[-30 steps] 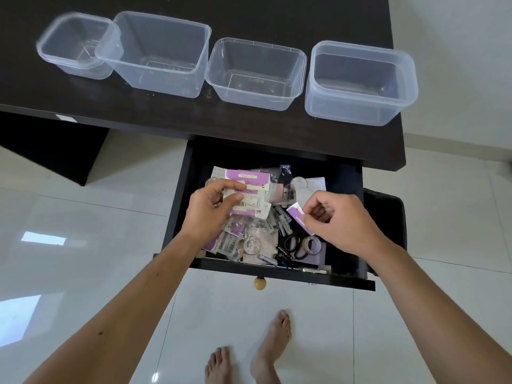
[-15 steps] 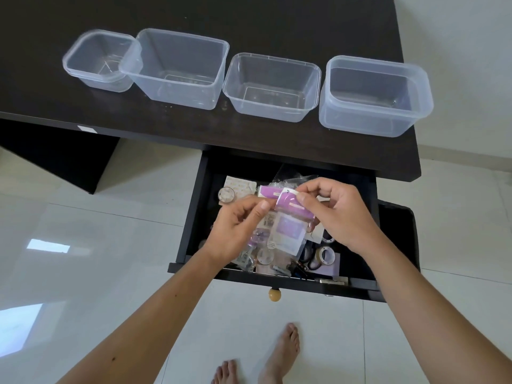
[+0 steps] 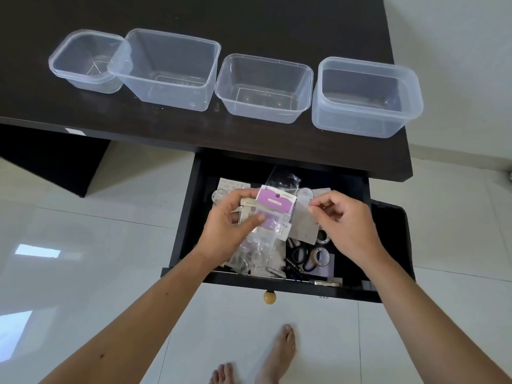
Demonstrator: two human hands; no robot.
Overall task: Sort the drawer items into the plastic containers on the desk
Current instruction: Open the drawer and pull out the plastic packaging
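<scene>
Head view: the open drawer is taken as the landmark. Above its cluttered contents, a stack of packets topped by a purple-headed packet is gripped in the left hand, thumb pressed on the front. Just right of the stack, a clear flat packet is pinched between thumb and forefinger of the right hand. Scissors and tape rolls lie at the drawer's front right. Behind the drawer, four clear plastic containers are lined up on the dark desk, all empty.
</scene>
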